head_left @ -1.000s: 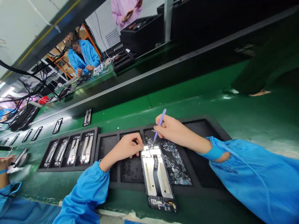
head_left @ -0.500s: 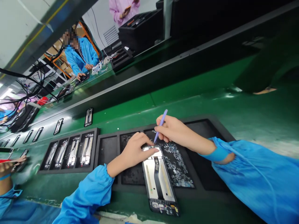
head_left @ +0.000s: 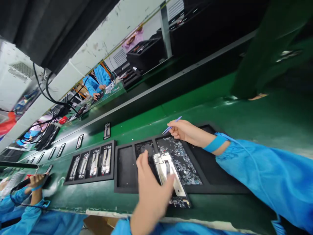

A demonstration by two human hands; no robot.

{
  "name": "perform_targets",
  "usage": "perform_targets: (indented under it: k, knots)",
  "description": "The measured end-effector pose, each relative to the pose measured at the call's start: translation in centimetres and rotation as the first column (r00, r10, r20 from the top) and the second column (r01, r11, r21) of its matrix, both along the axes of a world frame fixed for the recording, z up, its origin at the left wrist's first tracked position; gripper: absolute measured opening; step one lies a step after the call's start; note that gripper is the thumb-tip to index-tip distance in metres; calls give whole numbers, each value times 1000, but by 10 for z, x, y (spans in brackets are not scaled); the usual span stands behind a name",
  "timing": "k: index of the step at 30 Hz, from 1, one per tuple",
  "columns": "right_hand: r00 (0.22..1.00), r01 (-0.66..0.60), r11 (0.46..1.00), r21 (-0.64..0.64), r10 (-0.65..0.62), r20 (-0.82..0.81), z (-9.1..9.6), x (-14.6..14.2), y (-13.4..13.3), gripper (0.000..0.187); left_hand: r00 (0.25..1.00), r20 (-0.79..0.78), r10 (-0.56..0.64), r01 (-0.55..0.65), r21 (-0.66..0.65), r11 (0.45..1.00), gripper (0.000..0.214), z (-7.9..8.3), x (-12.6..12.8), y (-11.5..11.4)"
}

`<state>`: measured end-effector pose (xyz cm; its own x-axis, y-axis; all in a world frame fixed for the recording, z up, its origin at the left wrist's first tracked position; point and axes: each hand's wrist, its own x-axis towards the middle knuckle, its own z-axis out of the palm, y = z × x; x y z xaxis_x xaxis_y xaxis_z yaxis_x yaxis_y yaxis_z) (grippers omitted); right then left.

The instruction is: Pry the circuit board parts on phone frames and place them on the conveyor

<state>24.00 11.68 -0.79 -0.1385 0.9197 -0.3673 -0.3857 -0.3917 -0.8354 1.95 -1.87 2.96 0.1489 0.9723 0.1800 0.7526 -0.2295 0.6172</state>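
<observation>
My right hand (head_left: 181, 130), with a blue wristband, grips slim purple tweezers (head_left: 172, 125) over the far edge of a black foam tray (head_left: 215, 189). My left hand (head_left: 153, 191) is spread over an opened phone body (head_left: 180, 189), hiding part of its left side; whether it touches is unclear. The phone shows a silver plate, a dark ribbon cable and a black lower end. It lies tilted across the tray's near edge. Beside it, one compartment holds many tiny parts (head_left: 182, 156). Nothing shows between the tweezer tips.
Left of my tray, a smaller foam tray (head_left: 113, 163) holds several opened phones. More phone bodies (head_left: 107, 131) lie in a row along the green bench. A co-worker's hand (head_left: 36, 182) grips a dark tool at far left. Black cables (head_left: 52, 112) hang at upper left.
My left hand has left the phone's top end and come nearer, fingers spreading. My right hand has lifted the tweezers away from the phone. The camera view has shifted.
</observation>
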Motion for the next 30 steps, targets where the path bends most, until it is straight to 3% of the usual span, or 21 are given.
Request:
perform_targets:
  k: [2, 4, 6, 8, 11, 14, 17, 20, 23, 25, 27, 30]
  knots:
    - [1000, -8, 1000, -12, 8, -31, -5, 4, 4, 25, 993, -112, 41, -24, 153, 988, 108, -21, 16, -35]
    - [999, -13, 1000, -18, 13, -34, -9, 5, 6, 28, 990, -116, 75, -34, 320, 947, 95, -44, 32, -51]
    - [1000, -15, 1000, -9, 15, -14, -11, 5, 7, 30, 991, -74, 110, -71, 404, 912, 81, -57, 42, -52]
    - [1000, -8, 1000, 17, 7, 28, -8, 4, 7, 32, 990, -41, 134, -106, 407, 907, 79, -55, 43, -45]
    - [992, 23, 994, 108, -36, 119, 1, 5, 2, 32, 989, -27, 143, -124, 350, 928, 82, -34, 33, -24]
    - [973, 18, 964, 264, -78, 218, 17, 14, -12, 33, 987, -23, 161, -149, 267, 952, 81, -4, 26, 22]
    - [938, -138, 912, 386, -4, 346, 32, 30, -31, 37, 981, -39, 191, -181, 176, 967, 79, 14, 36, 103]
    - [867, -304, 865, 400, 77, 492, 38, 45, -41, 37, 969, -63, 241, -234, 95, 967, 78, 10, 56, 193]
    - [816, -359, 848, 389, 83, 573, 30, 51, -39, 36, 950, -96, 296, -293, 43, 955, 59, -13, 78, 260]
    - [802, -371, 857, 358, 101, 589, 20, 51, -34, 37, 941, -130, 312, -312, 21, 950, 56, -30, 88, 286]
    - [794, -374, 876, 304, 133, 593, 10, 50, -31, 37, 934, -174, 313, -317, 6, 949, 67, -42, 89, 300]
    - [792, -371, 903, 217, 185, 582, 1, 49, -29, 35, 915, -264, 305, -314, 10, 949, 89, -41, 67, 307]
